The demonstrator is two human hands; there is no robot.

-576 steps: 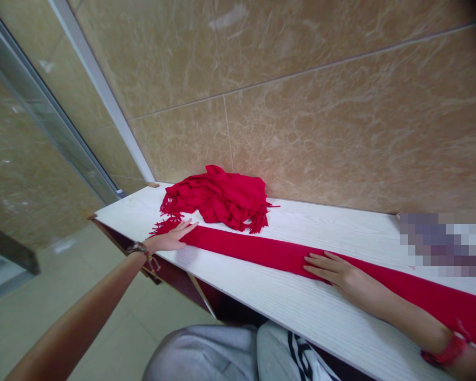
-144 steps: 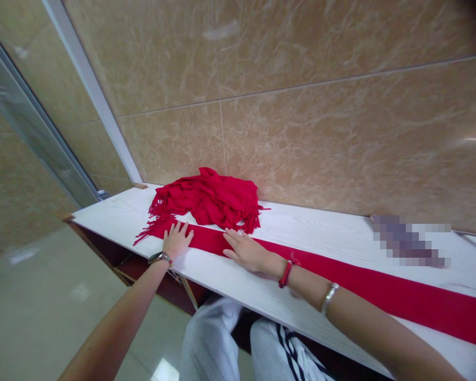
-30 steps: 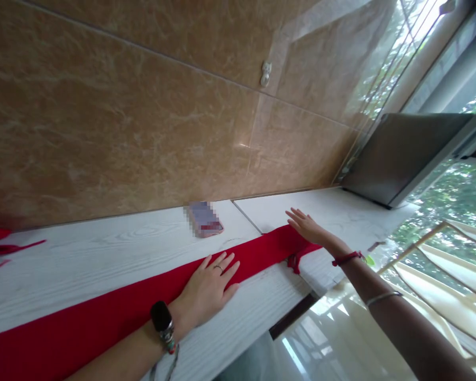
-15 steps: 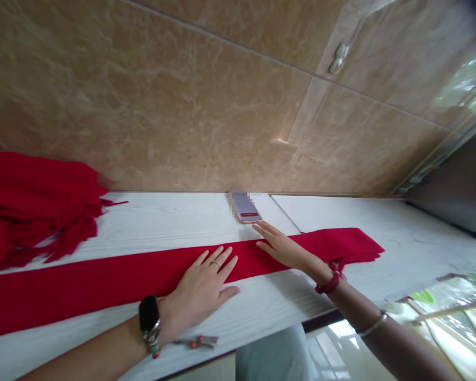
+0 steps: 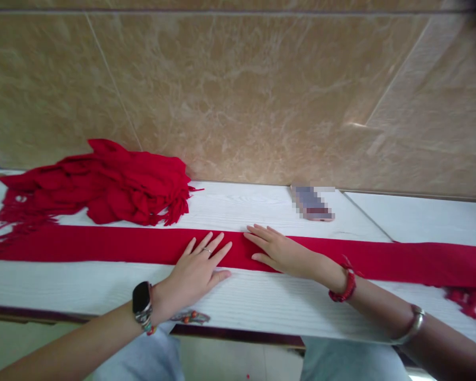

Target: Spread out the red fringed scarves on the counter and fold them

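Note:
A long red scarf (image 5: 111,246) lies flat across the white table, stretched from left to right, with fringe at its left end and more fringe under its right part. My left hand (image 5: 196,272) rests on the scarf near the middle, fingers spread, the thumb over its near edge. To the right, my right hand (image 5: 280,251) lies palm down on the same scarf, fingers stretched out and pointing left. Neither hand grips the cloth. Behind the scarf at the left sits a crumpled heap of red fringed cloth (image 5: 135,185).
A phone (image 5: 315,203) lies by the wall, its screen partly blurred out. A beaded cord (image 5: 192,317) lies near the front edge of the white table (image 5: 254,307). Brown marbled tiles (image 5: 230,100) rise directly behind the table.
My view has turned left, bringing the whole red heap and the scarf's left fringe into sight. Both hands stay flat on the scarf, the right one slightly farther from the left.

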